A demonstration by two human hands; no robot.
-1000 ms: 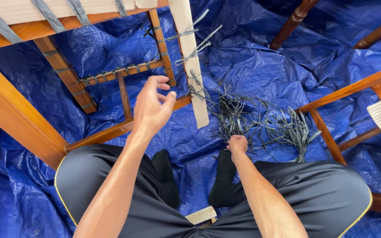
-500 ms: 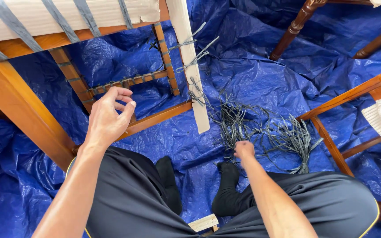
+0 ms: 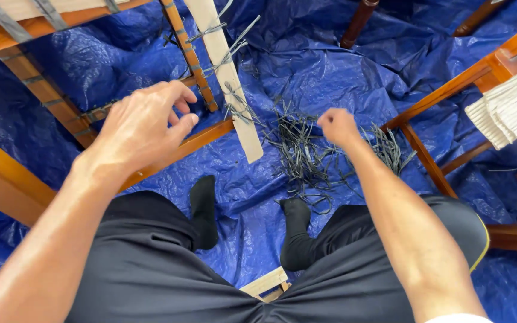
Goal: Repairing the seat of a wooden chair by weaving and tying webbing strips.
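My left hand (image 3: 142, 122) hovers with curled, spread fingers over a wooden chair frame (image 3: 169, 152) at the left, holding nothing I can see. My right hand (image 3: 337, 125) is closed in a fist above a pile of dark grey strips (image 3: 306, 152) on the blue tarp (image 3: 342, 66); whether a strip is pinched in it is hidden. A pale flat wooden slat (image 3: 228, 84) with grey strips tied around it leans between the two hands.
I sit with black-socked feet (image 3: 204, 209) on the tarp. Another wooden chair frame (image 3: 450, 90) with a white woven seat (image 3: 513, 110) stands at the right. A dark chair leg (image 3: 357, 24) rises at the top. A small wooden piece (image 3: 264, 282) lies between my legs.
My left hand has moved left and lower toward the chair rail. My right hand has lifted off the strip pile. The view has shifted closer.
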